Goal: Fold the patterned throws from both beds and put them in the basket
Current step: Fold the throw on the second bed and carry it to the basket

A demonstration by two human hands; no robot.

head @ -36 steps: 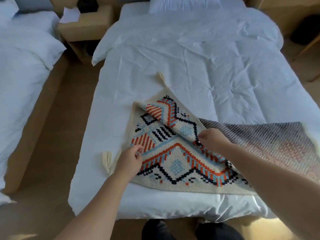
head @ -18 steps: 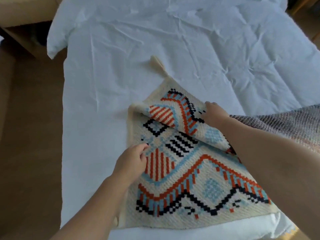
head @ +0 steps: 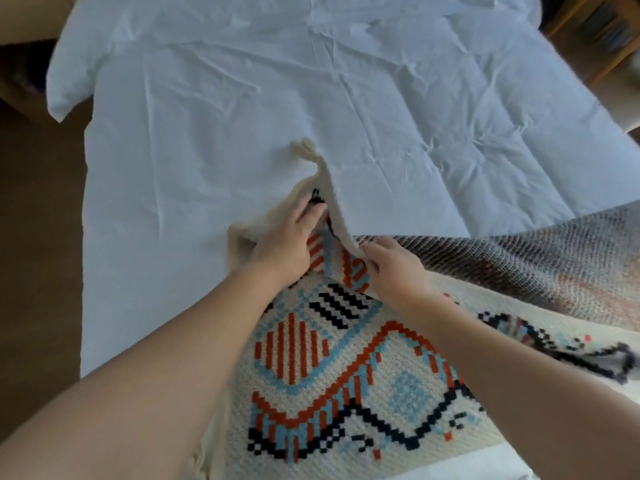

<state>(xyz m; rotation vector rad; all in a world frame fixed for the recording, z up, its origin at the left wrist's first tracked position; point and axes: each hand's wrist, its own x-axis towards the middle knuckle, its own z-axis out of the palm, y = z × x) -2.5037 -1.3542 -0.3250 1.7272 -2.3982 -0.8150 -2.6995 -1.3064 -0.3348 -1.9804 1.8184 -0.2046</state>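
Nearest me both bare forearms reach in over the patterned throw, which lies on the white bed: cream knit w/ orange, blue & black zigzags, pattern side up at its near end. The throw's right part is turned over, so I see its grey-brown reverse there, lifted & running off frame.

Mid-throw, my left hand lies flat on the patterned face, fingers straight & together, tips pushed into the crease under the raised flap, gripping nothing. Just right of it my right hand has fingers & thumb curled on the flap's cream edge, pinching it & holding it up off the layer below. The hands are near each other, not touching.

At the throw's far corner a cream tassel rests on the sheet. Beyond the throw the bed is wrinkled white cover. Left of the throw, past the bed's edge, brown floor. Far right of the throw, wooden furniture, blurry, can't tell what it is
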